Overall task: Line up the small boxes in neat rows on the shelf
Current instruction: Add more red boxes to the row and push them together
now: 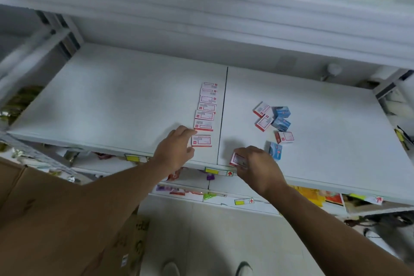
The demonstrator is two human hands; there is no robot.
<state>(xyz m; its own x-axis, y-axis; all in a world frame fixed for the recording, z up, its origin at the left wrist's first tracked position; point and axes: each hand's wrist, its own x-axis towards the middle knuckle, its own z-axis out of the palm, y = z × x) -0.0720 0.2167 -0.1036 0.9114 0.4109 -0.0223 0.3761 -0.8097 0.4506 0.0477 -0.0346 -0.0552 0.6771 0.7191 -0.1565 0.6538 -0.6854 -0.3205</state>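
At far left we see a brown carton (51,219) below the shelf (112,96), which is white and split by a dark seam (224,114). Our left hand (174,150) reaches over the front edge with fingers loosely extended, holding nothing, its fingertips touching the left end of the nearest red box (201,141). That box lies flat at the near end of a row (207,107) of red-and-white boxes running away from us just left of the seam, slightly apart from the box behind it. Right of the seam, our right hand (257,166) pinches another red box (237,159) at the shelf's front edge, tilted up on one side. Just beside that hand stands a blue box (275,151). Farther back lies a loose cluster (272,117) of red and blue boxes, touching one another at odd angles, with one lone red box (285,137) between the cluster and the blue one. Yellow price tags (218,171) line the front rail.
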